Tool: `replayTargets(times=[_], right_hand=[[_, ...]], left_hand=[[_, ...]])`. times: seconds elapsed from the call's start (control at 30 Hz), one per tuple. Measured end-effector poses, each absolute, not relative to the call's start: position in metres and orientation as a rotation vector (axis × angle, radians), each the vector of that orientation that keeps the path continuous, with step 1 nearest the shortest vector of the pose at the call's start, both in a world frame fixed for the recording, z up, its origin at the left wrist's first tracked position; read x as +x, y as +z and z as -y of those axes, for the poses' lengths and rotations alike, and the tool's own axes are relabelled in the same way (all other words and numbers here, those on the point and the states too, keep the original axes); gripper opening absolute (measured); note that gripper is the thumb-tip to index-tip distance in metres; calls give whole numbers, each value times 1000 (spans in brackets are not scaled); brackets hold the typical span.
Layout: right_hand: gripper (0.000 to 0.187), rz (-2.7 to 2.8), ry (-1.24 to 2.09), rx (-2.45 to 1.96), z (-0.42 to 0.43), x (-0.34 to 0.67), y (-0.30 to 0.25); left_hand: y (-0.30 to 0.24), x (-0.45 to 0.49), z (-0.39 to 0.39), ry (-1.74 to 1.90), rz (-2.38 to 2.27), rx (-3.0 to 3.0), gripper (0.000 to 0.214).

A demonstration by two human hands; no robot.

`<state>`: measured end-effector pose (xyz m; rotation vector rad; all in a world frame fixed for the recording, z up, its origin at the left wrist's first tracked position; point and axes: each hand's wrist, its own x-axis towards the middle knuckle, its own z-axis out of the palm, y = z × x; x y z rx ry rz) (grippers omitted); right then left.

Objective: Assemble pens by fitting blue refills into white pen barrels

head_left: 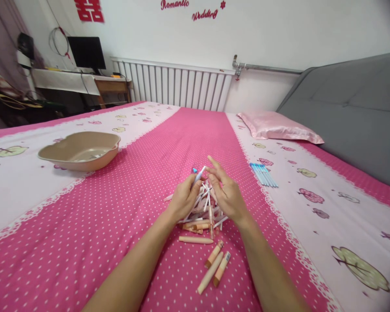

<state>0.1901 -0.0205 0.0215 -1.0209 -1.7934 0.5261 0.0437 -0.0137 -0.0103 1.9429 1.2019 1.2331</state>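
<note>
My left hand (186, 197) is closed around a pale blue pen barrel (199, 175), whose white end points up and away. Close to that white end, my right hand (226, 193) has its fingers apart and the index stretched out; whether a fingertip touches the pen I cannot tell. Beneath both hands lies a loose pile of pen parts (203, 212), with thin white sticks and clear and pinkish pieces. A shiny blue piece (194, 170) shows just beyond my left hand. Nearer to me are a beige pen barrel (195, 239) and several beige and brown pieces (222, 268).
Several blue pens (263, 174) lie side by side to the right. A tan plastic basin (79, 162) with small whitish bits inside stands at left. Farther off are a pink pillow (277, 125), a grey headboard (347, 108) and a white radiator (175, 82). Everything rests on a pink bedsheet (126, 208).
</note>
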Motion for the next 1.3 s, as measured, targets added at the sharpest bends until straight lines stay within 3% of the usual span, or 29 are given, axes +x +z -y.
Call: replayTargets(times=[0.1,0.33,0.57,0.7,0.9,1.17,1.3], right_hand=[[46,1699,549,-1104,16,196,19],[23,1610,628,-1263,7,213,14],[8,1965,1056,-1154,22,206,27],[11,2205,1245,-1095,28,201,27],[32,2353,1078,-1206,21,203,13],[28,2333,810,-1300,17,204,8],[25,2275,907,-1326,17,204,7]], left_hand=[[-10,37,8,1376,-1235,1787,29],[-9,15,-6,1630,-1327,1278,20],[-7,14,-6,1638,-1328,1169,13],[-6,17,-6,1631,-1293,1156,17],[-6,19,-6,1616,-1248,1160,19],[-7,17,-7,1637,-1251,1150,17],[-8,18,-7,1632,-1252,1148,17]])
